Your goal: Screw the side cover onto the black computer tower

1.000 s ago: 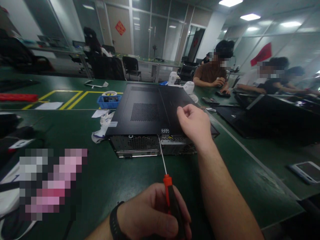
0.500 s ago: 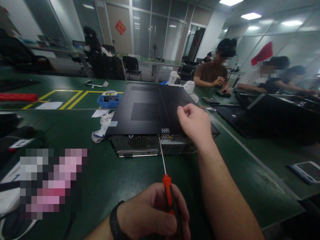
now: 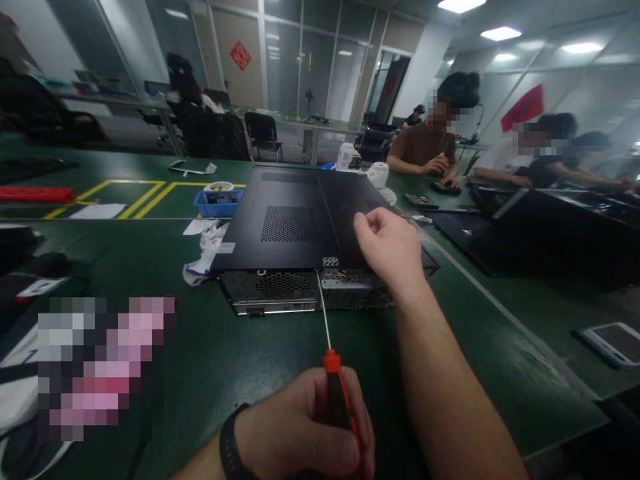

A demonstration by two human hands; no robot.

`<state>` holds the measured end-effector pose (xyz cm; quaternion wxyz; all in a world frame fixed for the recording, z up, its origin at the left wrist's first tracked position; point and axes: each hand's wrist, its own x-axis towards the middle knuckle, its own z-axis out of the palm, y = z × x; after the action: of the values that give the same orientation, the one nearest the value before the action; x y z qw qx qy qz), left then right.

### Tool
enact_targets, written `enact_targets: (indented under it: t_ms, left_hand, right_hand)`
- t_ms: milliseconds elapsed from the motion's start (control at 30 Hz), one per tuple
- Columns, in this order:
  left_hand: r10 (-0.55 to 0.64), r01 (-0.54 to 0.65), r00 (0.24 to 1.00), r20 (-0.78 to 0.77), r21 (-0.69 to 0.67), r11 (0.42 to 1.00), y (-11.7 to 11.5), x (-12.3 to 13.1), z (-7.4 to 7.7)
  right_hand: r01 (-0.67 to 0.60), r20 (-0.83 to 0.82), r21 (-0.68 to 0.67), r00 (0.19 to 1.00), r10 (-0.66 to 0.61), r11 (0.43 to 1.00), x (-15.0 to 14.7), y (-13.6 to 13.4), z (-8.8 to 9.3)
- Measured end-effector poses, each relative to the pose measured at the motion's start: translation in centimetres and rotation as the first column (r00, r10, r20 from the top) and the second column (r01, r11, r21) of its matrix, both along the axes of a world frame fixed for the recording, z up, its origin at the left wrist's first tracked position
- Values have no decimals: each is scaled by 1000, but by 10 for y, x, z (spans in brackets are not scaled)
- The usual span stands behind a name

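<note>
A black desktop computer case [image 3: 295,190] lies flat, its rear panel facing me. My left hand [image 3: 305,420] is wrapped round the orange and black handle of a screwdriver [image 3: 331,363]. Its long metal shaft points away from me, and the tip meets the upper rear edge of the case near the middle, at a small screw hole too small to make out clearly. On the right part of the top cover rests my right hand [image 3: 390,250], fingers curled in and closed, with no object showing in them.
Left of the case sit a blue parts bin [image 3: 219,202] and a crumpled white glove [image 3: 207,250]. A phone [image 3: 613,343] lies at the right. Black panels [image 3: 550,227] stand beyond it, near co-workers. White devices [image 3: 377,175] are behind the case.
The screwdriver handle has turned in my left hand, its orange stripe now facing right. The left thumb has shifted slightly right. My right hand and the case hold still.
</note>
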<state>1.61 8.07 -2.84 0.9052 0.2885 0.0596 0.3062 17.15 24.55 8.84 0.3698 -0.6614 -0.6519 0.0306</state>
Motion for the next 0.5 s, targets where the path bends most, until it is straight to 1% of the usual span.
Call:
enact_targets:
  t_ms: [67,167,333,433,500]
  left_hand:
    - [-19,19,1000,20,2,1000,0,0,1]
    - [-42,43,999,32,-33,999,0,-1,4]
    - [-83,82,997,-6,-69,994,0,-3,11]
    - [-74,72,997,-27,-70,995,-1,-4,9]
    - [-66,63,997,-40,-63,996,-2,-4,4]
  right_hand:
    - [3,-1,-1,1000,-3,1000,-1,0,1]
    - [3,-1,1,1000,-3,1000,-1,-1,1]
    - [2,-2,-2,1000,-2,1000,0,-1,1]
    - [-3,1,2,1000,3,1000,0,-1,1]
    - [-6,2,4,1000,6,1000,0,-1,1]
